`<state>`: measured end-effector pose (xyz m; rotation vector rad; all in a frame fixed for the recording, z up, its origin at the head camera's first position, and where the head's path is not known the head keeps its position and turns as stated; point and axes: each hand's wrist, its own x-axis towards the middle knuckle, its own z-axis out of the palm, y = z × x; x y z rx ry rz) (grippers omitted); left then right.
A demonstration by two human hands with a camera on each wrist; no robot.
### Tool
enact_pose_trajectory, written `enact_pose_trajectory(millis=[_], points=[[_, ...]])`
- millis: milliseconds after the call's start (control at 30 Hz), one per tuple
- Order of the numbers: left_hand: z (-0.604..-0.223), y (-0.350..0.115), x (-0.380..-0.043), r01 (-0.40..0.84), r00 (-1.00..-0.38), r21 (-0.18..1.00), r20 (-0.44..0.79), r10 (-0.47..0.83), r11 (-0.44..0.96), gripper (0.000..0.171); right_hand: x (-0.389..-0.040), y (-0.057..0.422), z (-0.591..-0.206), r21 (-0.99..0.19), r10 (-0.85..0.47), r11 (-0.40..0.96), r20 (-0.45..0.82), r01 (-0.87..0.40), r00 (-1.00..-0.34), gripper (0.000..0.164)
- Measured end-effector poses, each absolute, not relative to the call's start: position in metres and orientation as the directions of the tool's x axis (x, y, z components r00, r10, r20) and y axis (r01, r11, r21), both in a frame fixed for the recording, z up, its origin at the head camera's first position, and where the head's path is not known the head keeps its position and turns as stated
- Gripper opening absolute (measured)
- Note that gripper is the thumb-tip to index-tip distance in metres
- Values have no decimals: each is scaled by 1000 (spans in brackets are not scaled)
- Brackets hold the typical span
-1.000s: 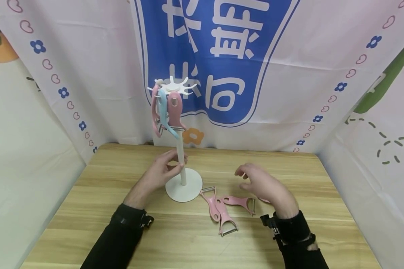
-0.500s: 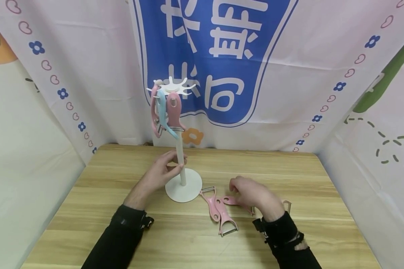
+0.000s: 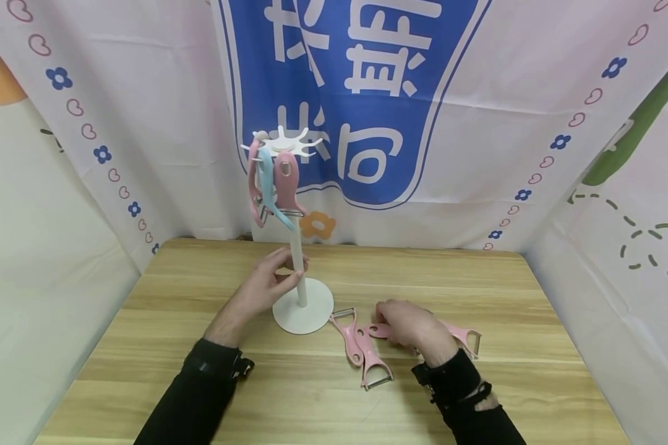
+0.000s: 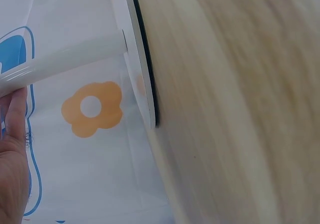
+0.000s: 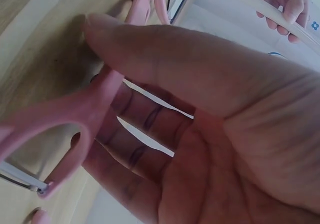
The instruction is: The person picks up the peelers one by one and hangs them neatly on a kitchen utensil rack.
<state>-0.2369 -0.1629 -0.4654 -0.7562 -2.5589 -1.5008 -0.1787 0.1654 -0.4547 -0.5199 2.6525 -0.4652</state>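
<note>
My left hand [image 3: 264, 284] grips the white pole [image 3: 297, 247] of a hook stand, thumb and fingers on either side, low above the round base [image 3: 317, 321]. From the stand's hooks hang a pink peeler [image 3: 286, 179], a light blue peeler [image 3: 267, 182] and another pink one at the left. On the table, my right hand [image 3: 412, 324] pinches a pink peeler [image 5: 102, 91] across its handle, thumb on one side and fingers on the other. Its blade end, mostly covered in the head view, shows in the right wrist view.
Two pink peelers [image 3: 347, 337] [image 3: 370, 355] lie overlapping right of the stand's base. Another pink peeler [image 3: 464, 334] lies just beyond my right hand. Behind the wooden table [image 3: 200, 383] hangs a printed cloth [image 3: 467, 161], with more cloth at both sides.
My right hand has come down and slightly left onto the middle pink peeler and now pinches it, uncovering the peeler farther right. My left hand stays on the pole.
</note>
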Motion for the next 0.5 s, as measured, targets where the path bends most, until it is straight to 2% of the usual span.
enact_pose_trajectory(millis=[333,500], points=[[-465,-163,-235,441,-880,806,302,367,394,27,-183,172,-452,-374,-407,884,-323,-280,-855,31],[-464,-163,-235,436,-883,808,299,362,395,27,-187,176,-449,-419,-412,867,-295,-271,-862,27]])
